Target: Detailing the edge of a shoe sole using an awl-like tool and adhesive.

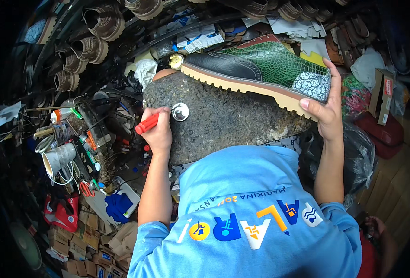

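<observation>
My right hand (328,109) grips a shoe (270,60) by its heel, thumb on the sole edge and fingers behind. The shoe has a black toe, a green crocodile-textured side, a white-and-black cracked-pattern heel and a thick tan lugged sole. It is tilted, toe to the left, above a dark, rough work block (223,120). My left hand (159,134) is closed around a red marker-like tool (147,123), whose tip I cannot make out. Beside those fingers a small round shiny dish (180,111) sits on the block.
Brown shoes (104,22) line racks at the upper left. A white cup (59,158), orange-handled scissors (86,188) and other tools crowd the left. Cardboard pieces (77,236) lie lower left. A black plastic bag (358,157) stands right; another person's arm (383,236) shows lower right.
</observation>
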### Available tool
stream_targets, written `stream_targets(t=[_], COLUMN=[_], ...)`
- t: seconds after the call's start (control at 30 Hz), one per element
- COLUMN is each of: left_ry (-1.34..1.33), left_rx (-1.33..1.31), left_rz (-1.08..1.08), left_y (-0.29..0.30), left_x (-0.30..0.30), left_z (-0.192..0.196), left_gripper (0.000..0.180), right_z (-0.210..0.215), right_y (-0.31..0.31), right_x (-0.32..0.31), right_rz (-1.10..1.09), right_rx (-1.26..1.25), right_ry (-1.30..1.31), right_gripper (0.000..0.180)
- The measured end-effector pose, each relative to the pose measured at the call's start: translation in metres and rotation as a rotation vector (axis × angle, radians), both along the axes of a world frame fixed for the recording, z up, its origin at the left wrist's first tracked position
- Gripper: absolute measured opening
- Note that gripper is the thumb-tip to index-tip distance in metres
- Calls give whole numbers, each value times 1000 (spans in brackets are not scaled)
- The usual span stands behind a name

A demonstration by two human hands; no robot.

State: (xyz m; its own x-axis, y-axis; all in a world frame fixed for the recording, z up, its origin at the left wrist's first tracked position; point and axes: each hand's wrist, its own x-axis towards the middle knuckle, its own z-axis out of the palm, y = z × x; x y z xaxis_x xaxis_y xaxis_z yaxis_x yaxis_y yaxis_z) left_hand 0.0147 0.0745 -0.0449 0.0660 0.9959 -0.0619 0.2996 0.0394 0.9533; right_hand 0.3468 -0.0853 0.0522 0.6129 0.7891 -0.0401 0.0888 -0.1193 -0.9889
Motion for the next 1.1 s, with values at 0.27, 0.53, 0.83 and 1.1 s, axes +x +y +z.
stream_targets(t=[0.27, 0.53, 0.83, 1.1], left_ry=[-522, -1004, -809, -702], left_rx=[-30, -396, -347, -288], left_rz=[-177, -482, -465, -451], left_y=[-4, -35, -42, -47], left_x=[39, 161, 165, 164], left_z=[58, 95, 92, 95], left_gripper=[11, 7, 6, 8], right_z=[-1, 3, 1, 1], right_y=[-8, -4, -9, -12], right_x=[8, -3, -6, -6], right_rz=[149, 120, 98, 119], right_rx=[-112, -103, -101, -130], right_ry=[-296, -135, -156, -240], right_gripper=[122, 126, 127, 124])
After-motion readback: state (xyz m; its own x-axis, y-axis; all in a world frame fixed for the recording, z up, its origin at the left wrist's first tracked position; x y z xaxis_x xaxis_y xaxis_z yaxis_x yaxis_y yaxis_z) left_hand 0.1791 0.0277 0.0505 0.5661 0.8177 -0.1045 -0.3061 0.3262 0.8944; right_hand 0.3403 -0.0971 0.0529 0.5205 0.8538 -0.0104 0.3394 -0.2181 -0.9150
